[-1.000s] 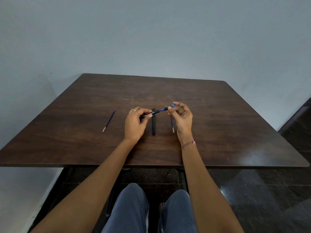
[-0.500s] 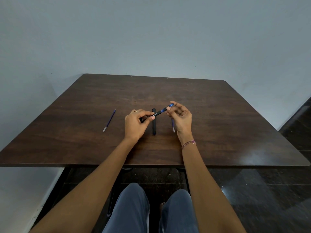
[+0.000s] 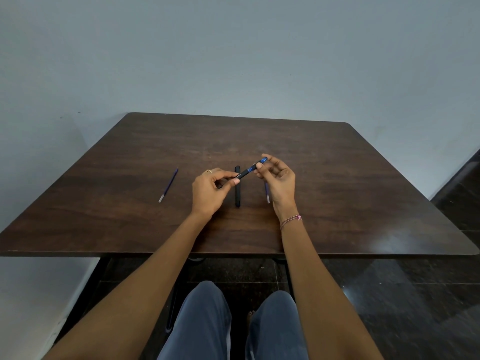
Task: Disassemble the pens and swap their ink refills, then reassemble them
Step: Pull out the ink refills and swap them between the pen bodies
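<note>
A black pen with a blue front section (image 3: pixel 248 170) is held slanted above the table between both hands. My left hand (image 3: pixel 211 192) pinches its black lower end between thumb and fingers. My right hand (image 3: pixel 279 179) pinches the blue upper end with its fingertips. Below the held pen a second black pen barrel (image 3: pixel 237 187) lies on the dark wooden table (image 3: pixel 337 178), pointing away from me. One blue ink refill (image 3: pixel 168 185) lies alone to the left. Another blue refill (image 3: pixel 267 193) lies partly hidden under my right hand.
The table stands against a plain grey wall, its front edge close to my knees. A dark tiled floor shows to the right and below.
The held pen has tilted slightly steeper, its blue end rising. My right fingers have shifted on that end. The parts on the table have not moved.
</note>
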